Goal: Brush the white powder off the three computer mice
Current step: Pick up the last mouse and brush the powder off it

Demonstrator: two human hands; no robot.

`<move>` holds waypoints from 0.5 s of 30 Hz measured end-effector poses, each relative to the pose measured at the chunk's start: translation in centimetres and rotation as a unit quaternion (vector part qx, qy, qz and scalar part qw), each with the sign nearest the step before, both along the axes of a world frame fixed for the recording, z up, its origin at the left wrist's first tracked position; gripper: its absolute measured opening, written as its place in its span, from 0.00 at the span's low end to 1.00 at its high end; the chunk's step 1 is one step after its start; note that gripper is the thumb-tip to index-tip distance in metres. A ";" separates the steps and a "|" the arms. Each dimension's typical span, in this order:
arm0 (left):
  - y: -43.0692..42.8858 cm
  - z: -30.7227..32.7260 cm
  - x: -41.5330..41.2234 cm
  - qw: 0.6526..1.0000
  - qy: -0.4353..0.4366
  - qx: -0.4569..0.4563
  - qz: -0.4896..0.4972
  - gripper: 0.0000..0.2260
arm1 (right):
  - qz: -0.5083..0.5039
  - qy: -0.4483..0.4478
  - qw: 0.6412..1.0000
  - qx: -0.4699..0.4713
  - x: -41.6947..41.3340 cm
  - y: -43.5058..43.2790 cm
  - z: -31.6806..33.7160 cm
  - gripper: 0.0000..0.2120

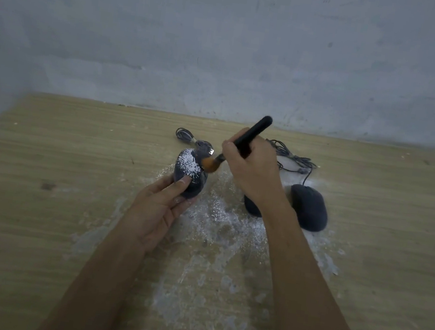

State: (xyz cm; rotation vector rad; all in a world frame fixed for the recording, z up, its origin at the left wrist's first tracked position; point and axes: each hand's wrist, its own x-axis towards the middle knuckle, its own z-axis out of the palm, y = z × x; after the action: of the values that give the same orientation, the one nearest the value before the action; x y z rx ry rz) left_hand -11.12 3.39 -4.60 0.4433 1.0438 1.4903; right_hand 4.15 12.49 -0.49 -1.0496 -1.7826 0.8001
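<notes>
My left hand [159, 207] holds a dark mouse [190, 175] tilted up off the table, thumb on its near end; white powder covers its upper left part. My right hand [251, 169] grips a black-handled brush [250, 136], and the orange-brown bristles [211, 164] touch the mouse's right side. A second dark mouse [309, 207] lies on the table to the right, looking free of powder. A third mouse [251, 206] sits mostly hidden under my right wrist.
White powder [220, 220] is scattered over the wooden table [37, 224] between and below my arms. A coiled grey cable with a USB plug [187, 136] lies behind the held mouse. Black cable [294, 159] loops behind the right mouse. A grey wall [227, 41] closes the back.
</notes>
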 end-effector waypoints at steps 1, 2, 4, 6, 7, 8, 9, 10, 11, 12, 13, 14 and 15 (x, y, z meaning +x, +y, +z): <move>0.0 0.0 0.0 1.000 -0.001 0.000 0.000 0.13 | -0.009 0.016 1.000 -0.003 0.1 0.0 0.1 0.09; 0.1 0.0 -0.1 1.000 -0.003 0.003 0.000 0.12 | -0.013 0.030 0.999 0.002 0.2 0.0 0.1 0.08; 0.1 0.0 0.0 1.000 -0.009 0.007 -0.001 0.13 | -0.007 0.027 0.999 0.018 0.2 -0.2 0.3 0.06; 0.1 0.0 0.0 1.000 -0.008 0.009 -0.003 0.14 | 0.003 -0.013 1.000 0.017 0.1 -0.1 0.2 0.06; 0.1 0.0 0.0 1.000 -0.007 0.010 -0.004 0.14 | 0.003 -0.023 1.000 0.006 0.2 -0.1 0.1 0.07; 0.1 0.0 -0.1 1.000 -0.008 0.011 -0.005 0.14 | 0.000 -0.019 1.000 -0.004 0.2 -0.1 0.2 0.08; 0.1 -0.1 -0.1 1.000 -0.009 0.012 -0.006 0.14 | -0.008 -0.004 1.000 -0.006 0.3 0.0 0.2 0.08; 0.1 -0.1 -0.1 1.000 -0.010 0.014 -0.006 0.14 | -0.017 0.016 1.000 0.000 0.5 0.0 0.2 0.08; 0.1 -0.1 -0.2 1.000 -0.007 0.015 -0.006 0.15 | -0.024 0.034 0.999 0.008 0.6 0.0 0.3 0.08; 0.1 -0.1 -0.2 1.000 -0.003 0.017 -0.007 0.16 | -0.026 0.045 0.998 0.017 0.6 0.1 0.4 0.07; 0.1 -0.2 -0.1 1.000 0.001 0.017 -0.008 0.16 | -0.025 0.047 0.998 0.023 0.5 0.0 0.4 0.06; 0.1 -0.3 -0.1 1.000 0.005 0.017 -0.009 0.17 | -0.023 0.039 0.999 0.028 0.3 0.0 0.3 0.05; 0.1 -0.4 0.0 1.000 0.010 0.017 -0.011 0.17 | -0.019 0.023 0.999 0.034 0.1 0.0 0.2 0.04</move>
State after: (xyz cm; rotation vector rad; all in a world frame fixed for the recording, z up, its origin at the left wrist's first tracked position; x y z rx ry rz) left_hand -11.13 3.45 -5.02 0.4928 1.0272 1.4891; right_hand 4.27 12.51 -0.34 -1.0092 -1.7336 0.7300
